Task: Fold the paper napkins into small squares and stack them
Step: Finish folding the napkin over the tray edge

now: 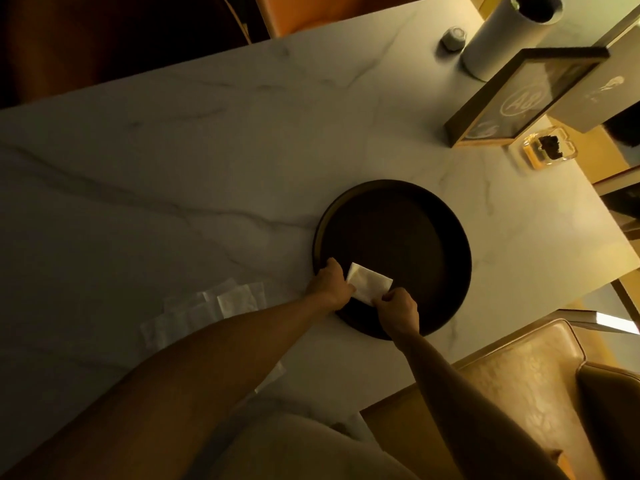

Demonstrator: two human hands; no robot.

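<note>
Gleaming white folded napkin, small rectangle, pinched over dark tray

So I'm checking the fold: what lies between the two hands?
Head view: only the folded napkin, over the dark round tray, left hand and right hand pinching opposite ends.

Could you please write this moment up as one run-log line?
step: folding | left hand: holds napkin | right hand: pinches napkin | where: over dark round tray | flat napkins: on table
</note>
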